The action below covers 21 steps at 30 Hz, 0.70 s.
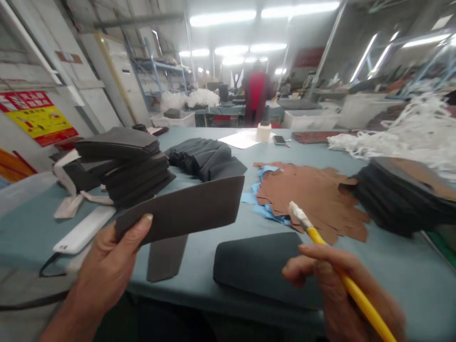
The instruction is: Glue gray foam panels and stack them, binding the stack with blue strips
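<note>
A flat dark brown panel [192,207] is pinched at its left end by my left hand [116,259], thumb on top, and held up over the table. My right hand [351,285] grips a yellow-handled brush [359,299], its whitish tip [299,213] pointing up and left. Below the brush lies a dark, rounded panel [256,266] near the front edge, partly covered by my right hand. Another dark piece [166,259] rests on the table under the held panel.
Dark stacks [135,175] and a white power strip [83,230] are at left. Brown pieces [313,194] lie right of centre, beside another stack [395,199] and white strips [409,137]. A white container [263,133] stands at the back. A person in red [257,92] is beyond.
</note>
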Available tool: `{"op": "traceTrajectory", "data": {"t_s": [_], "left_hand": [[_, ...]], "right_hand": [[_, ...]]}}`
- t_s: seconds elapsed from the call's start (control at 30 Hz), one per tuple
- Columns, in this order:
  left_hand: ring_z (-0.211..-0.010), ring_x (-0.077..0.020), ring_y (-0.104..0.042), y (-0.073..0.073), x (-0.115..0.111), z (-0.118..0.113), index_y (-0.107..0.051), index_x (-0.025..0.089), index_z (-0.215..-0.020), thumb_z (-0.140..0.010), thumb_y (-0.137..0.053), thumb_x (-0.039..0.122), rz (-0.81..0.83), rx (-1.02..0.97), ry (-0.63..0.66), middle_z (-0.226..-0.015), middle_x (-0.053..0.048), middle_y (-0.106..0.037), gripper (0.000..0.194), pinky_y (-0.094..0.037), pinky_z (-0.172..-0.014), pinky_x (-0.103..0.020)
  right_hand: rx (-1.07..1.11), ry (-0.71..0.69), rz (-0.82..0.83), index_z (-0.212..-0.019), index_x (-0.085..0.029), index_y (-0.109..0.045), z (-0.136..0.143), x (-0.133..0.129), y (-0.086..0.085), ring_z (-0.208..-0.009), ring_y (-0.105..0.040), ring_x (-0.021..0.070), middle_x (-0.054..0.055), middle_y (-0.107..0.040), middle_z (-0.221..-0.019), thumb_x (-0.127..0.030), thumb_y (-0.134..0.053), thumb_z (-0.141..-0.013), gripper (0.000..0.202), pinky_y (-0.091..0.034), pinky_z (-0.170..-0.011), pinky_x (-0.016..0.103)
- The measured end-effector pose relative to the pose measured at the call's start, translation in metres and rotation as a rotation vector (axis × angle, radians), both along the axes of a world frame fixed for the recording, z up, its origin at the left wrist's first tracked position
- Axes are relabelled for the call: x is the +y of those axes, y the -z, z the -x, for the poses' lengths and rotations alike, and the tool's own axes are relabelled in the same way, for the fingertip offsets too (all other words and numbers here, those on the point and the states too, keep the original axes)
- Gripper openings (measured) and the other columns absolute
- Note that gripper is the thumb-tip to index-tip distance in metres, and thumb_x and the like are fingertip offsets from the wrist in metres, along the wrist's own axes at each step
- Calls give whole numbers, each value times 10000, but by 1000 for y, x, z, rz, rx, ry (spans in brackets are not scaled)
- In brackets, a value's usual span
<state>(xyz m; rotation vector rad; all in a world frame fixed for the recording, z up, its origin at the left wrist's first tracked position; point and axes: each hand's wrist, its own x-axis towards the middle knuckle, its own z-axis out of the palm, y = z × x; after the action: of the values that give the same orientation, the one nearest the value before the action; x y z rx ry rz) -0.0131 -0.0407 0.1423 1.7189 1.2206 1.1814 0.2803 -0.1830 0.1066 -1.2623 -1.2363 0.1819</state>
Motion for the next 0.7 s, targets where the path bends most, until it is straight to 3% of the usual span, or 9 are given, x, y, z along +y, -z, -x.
{"op": "traceTrajectory", "data": {"t_s": [0.1, 0.3, 0.4, 0.5, 0.6, 0.7], "left_hand": [[-1213, -364, -745, 3, -10, -29, -831, 285, -1077, -878, -780, 605, 245, -289, 65, -1200, -16, -825, 381, -687, -1009, -521], [-1193, -318, -761, 17, -19, -68, -827, 309, -1068, -893, -788, 537, 411, -420, 169, -1214, -3, -824, 289, -678, -1041, -437], [-1079, -287, -794, 21, -21, -81, -846, 284, -985, -787, -896, 511, 482, -497, 218, -1116, -14, -843, 305, -702, -940, -348], [-922, -231, -806, 16, -27, -92, -851, 245, -897, -650, -994, 478, 563, -542, 210, -996, -27, -850, 367, -683, -783, -222], [-775, -166, -779, 11, -34, -99, -840, 237, -810, -549, -1047, 463, 646, -584, 214, -884, -8, -839, 403, -635, -676, -147], [-741, -136, -757, 14, -38, -96, -843, 244, -826, -599, -1032, 475, 648, -599, 269, -873, -3, -833, 376, -625, -679, -142]], "right_hand": [[-123, 138, 6, -1028, -309, -733, -17, -1, 0, -641, -741, 136, -30, -784, -784, -324, -615, -1068, 125, -609, -606, 209], [-178, 193, 41, -961, -254, -658, -42, -3, 0, -693, -745, 149, 34, -819, -975, -340, -738, -969, 118, -586, -584, 234], [-218, 249, 35, -889, -252, -620, -39, -4, -3, -609, -666, 126, -11, -751, -810, -318, -754, -933, 156, -558, -566, 229], [-194, 285, 49, -823, -254, -576, -35, -6, -2, -524, -551, 112, -58, -589, -645, -310, -724, -942, 197, -483, -497, 217], [-163, 301, 62, -798, -256, -553, -37, -7, 1, -500, -497, 109, -65, -537, -625, -297, -721, -933, 219, -430, -467, 220], [-162, 328, 87, -810, -257, -570, -44, -9, 6, -530, -523, 123, -48, -570, -668, -326, -742, -915, 213, -448, -495, 239]]}}
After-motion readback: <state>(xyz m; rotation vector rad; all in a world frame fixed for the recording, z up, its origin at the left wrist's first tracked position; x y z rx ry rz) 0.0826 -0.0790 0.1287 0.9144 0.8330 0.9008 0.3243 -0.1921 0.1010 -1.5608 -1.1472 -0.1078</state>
